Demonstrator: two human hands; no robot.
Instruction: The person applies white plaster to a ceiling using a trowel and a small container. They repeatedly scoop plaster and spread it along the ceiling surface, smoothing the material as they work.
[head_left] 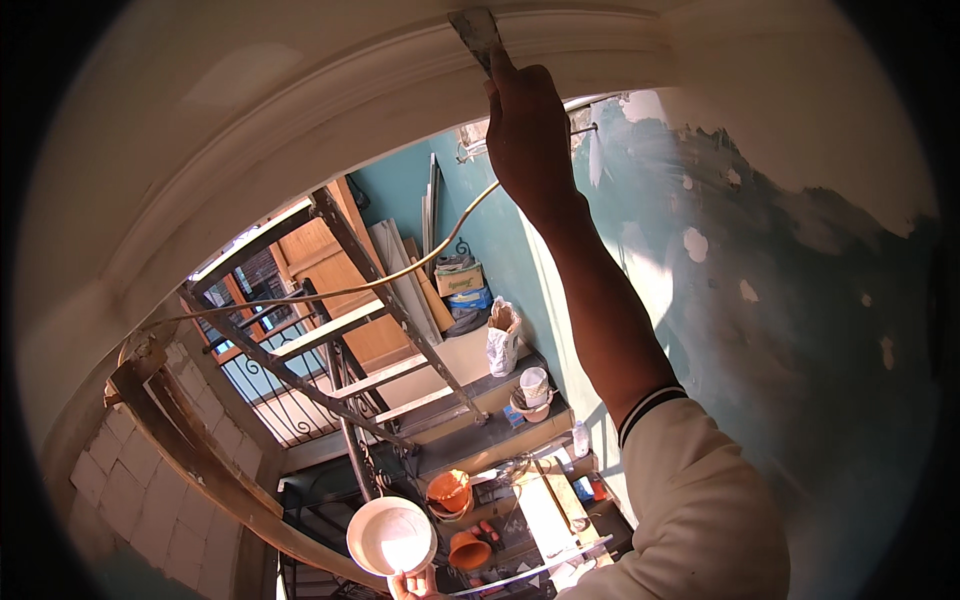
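Overhead, my right hand [530, 125] grips a putty knife [476, 32], its flat metal blade against the pale ceiling moulding [340, 80]. The right arm is stretched far up, and the fingers wrap round the handle, which is mostly hidden. Low in the view, my left hand [412, 584] holds a round white bowl [356, 530] by its near edge. Pale material lies inside the bowl, brightly lit on one side. Only the left fingers and part of the hand show; the left forearm is out of sight.
A dark metal ladder [329, 331] with light treads stands below, beside a curved wooden beam [195, 470]. A cable [400, 274] hangs across. Orange buckets [449, 490] and tools sit on the lower level. Patched teal wall [720, 330] rises at right.
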